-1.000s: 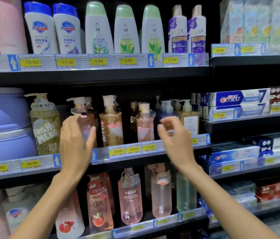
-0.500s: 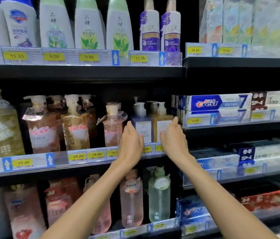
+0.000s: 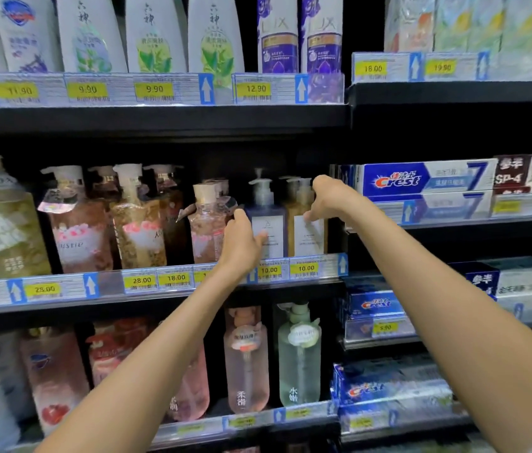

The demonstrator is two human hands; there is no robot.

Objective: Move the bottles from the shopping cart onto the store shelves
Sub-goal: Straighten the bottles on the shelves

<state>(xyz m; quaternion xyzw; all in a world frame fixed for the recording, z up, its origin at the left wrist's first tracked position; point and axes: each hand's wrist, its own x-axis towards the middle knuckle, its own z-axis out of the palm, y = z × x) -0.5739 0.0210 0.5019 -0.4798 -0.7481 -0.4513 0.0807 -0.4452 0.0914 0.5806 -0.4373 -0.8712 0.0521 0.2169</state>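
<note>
On the middle shelf, at its right end, a purple pump bottle and an amber pump bottle stand side by side, upright, above two 10.00 price tags. My left hand holds the purple bottle's left side, fingers slipped between it and a pink bottle, thumb on the white label. My right hand curls round the amber bottle's right shoulder, thumb on its front. The shopping cart is out of view.
Further pump bottles fill the middle shelf to the left. White and purple bottles line the top shelf, and pink and green bottles the lower one. Toothpaste boxes fill the shelves on the right.
Both hands moved right along the middle shelf from the pink bottles, then reached forward from the price rail and closed on the purple and amber bottles. The view followed to the right.
</note>
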